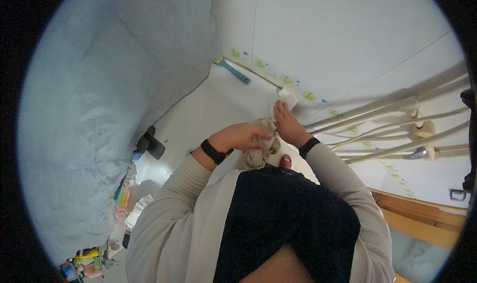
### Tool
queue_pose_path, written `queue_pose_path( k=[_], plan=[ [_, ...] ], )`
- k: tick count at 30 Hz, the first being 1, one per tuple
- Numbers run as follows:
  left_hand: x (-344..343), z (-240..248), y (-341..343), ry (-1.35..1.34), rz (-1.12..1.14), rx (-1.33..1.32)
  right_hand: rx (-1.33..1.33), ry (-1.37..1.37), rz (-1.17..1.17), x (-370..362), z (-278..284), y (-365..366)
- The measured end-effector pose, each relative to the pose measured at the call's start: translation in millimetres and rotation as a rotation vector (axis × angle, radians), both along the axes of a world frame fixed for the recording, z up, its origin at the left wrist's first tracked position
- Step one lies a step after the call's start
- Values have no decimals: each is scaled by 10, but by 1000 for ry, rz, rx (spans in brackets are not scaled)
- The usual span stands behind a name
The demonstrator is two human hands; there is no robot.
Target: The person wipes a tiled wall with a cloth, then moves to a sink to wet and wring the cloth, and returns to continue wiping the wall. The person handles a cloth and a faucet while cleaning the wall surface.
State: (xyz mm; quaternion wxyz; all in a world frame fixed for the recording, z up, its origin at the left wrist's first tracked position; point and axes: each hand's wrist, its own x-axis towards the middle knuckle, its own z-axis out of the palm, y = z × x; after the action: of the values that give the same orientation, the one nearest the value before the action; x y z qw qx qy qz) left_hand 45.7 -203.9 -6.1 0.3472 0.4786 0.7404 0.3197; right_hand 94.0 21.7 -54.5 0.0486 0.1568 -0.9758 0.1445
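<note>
Right hand (289, 127), fingers extended, on the white wad (289, 97) by the wall (348, 39), where even, flat pressure serves best; left hand (247, 135), blurred over beige fabric (254, 159), grip indeterminable.

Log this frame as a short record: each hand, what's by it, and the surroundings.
Left hand: blurred, at beige crumpled material; grip unclear
Right hand: fingers extended onto a white paper- or film-like piece near the wall
Wrists: one dark band on each
Tool: teal-handled brush or scraper, lying on the white surface
Wall trim: clear strip with green patches
Left side: grey-blue curtain-like sheet
Right side: pale pipes
</note>
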Motion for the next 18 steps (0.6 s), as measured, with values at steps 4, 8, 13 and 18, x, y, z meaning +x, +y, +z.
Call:
queue_pose_path(
  k=[4,8,13,18],
  plan=[
    [-372,-21,-35,268,234,231,91,-69,-26,-26,-134,-81],
    [-853,-124,-11,560,405,55,133,-6,45,-300,-98,-87],
    [-1219,-314,-43,750,480,-60,124,-47,153,-705,-78,-155],
    [-1264,-478,-253,662,516,30,66,-46,195,-1010,-121,-308]
  ],
)
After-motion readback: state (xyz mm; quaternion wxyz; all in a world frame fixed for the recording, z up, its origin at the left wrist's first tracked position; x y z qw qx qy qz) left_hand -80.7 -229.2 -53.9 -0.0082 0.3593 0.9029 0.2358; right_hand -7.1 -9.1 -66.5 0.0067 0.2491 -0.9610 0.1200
